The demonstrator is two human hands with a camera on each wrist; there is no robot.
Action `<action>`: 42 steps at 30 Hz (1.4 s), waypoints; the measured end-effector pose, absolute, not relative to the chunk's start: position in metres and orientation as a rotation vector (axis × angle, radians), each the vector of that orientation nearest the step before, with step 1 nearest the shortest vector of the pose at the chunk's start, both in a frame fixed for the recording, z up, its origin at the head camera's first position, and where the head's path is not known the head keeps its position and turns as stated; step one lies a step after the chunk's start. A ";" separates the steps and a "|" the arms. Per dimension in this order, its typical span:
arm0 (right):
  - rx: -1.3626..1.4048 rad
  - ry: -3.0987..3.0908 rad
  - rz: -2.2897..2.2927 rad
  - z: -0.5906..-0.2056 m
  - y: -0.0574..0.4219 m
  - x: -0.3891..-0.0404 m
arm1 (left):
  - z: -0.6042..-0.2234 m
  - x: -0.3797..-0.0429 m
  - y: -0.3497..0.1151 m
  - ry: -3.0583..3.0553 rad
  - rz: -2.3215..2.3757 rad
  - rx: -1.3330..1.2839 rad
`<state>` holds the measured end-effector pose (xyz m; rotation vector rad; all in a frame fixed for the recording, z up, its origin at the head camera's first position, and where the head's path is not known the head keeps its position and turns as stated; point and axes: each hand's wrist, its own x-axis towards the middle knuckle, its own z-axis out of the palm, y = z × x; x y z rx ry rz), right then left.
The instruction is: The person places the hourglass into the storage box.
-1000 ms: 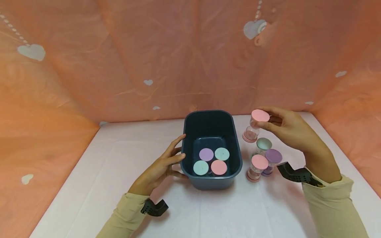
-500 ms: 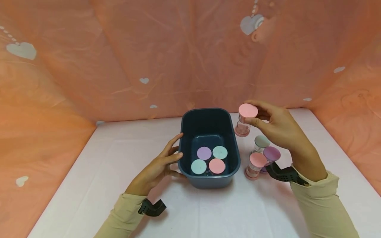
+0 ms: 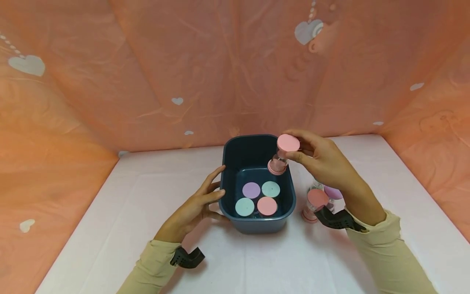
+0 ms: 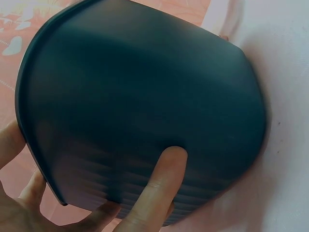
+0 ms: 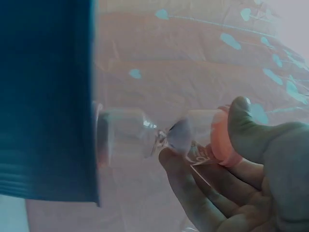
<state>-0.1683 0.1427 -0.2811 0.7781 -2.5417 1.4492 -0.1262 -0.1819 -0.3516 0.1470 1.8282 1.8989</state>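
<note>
My right hand (image 3: pixel 327 163) pinches a pink-capped hourglass (image 3: pixel 288 143) by its upper end, thumb in front and fingers behind. The hourglass hangs slightly tilted over the right rim of a dark blue bin (image 3: pixel 257 226); in the right wrist view its clear waist (image 5: pixel 164 137) shows, and its lower end is partly behind the bin's edge. My left hand (image 3: pixel 192 208) rests spread fingers against the bin's left side, one fingertip (image 4: pixel 174 157) pressing the outer wall. Inside stand several hourglasses: a purple one (image 3: pixel 251 190), a pink one (image 3: pixel 267 206) and two mint ones (image 3: pixel 244 207).
Right of the bin stand another pink hourglass (image 3: pixel 317 198), a purple one (image 3: pixel 333 192) and a clear-bodied one, all partly hidden by my right hand and wrist camera (image 3: pixel 335 219). An orange curtain (image 3: pixel 147 81) with hearts borders the white table (image 3: pixel 121 212) at back and sides.
My right hand has carried the pink hourglass leftward from the table's right side to above the bin's right rim. The left hand stays against the bin.
</note>
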 end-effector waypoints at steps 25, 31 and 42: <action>1.200 -2.946 0.643 -0.294 0.101 -0.204 | -0.353 -0.125 -0.184 1.817 1.922 0.122; 1.258 -2.947 0.420 -0.295 0.100 -0.202 | -0.353 -0.126 -0.182 1.805 1.936 0.117; 1.219 -3.034 0.244 -0.293 0.100 -0.198 | -0.353 -0.127 -0.181 1.791 1.939 0.124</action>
